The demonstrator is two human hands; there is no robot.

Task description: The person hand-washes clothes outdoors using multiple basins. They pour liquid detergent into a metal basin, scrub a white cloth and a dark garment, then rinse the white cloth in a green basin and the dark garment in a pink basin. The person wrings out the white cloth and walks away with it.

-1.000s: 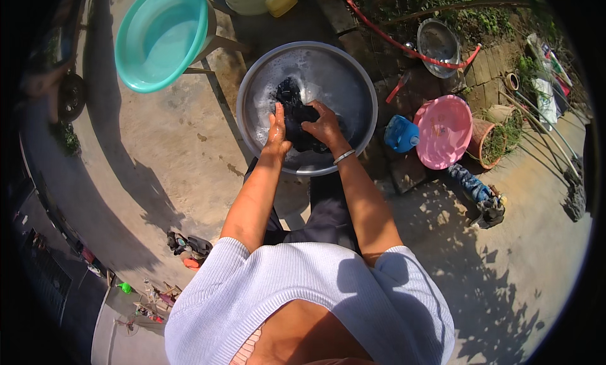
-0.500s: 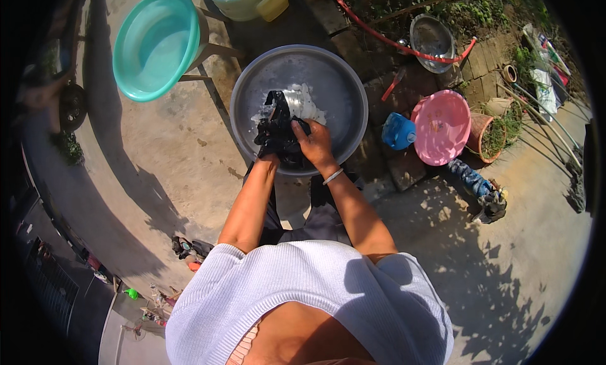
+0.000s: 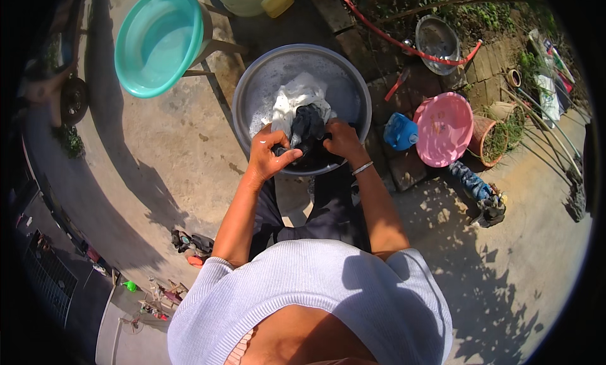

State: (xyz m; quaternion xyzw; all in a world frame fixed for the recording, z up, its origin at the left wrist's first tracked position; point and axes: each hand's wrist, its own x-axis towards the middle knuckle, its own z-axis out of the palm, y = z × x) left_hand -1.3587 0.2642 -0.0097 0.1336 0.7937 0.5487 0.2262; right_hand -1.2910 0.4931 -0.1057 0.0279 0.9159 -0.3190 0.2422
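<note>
Dark wet garment [image 3: 307,133] clenched by left hand [image 3: 268,154] and right hand [image 3: 342,140] over metal basin [image 3: 259,94]; white cloth [image 3: 297,97] behind, teal basin [image 3: 161,40] left, pink basin [image 3: 443,128] right.

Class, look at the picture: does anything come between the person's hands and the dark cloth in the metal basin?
Nothing visible does. The left hand and the right hand both grip the dark wet cloth directly, over the round grey metal basin. A white cloth lies behind it.

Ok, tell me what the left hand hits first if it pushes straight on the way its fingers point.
The left hand points right, toward the dark garment it already grips; beyond that, probably the right hand, though depth is unclear.
</note>
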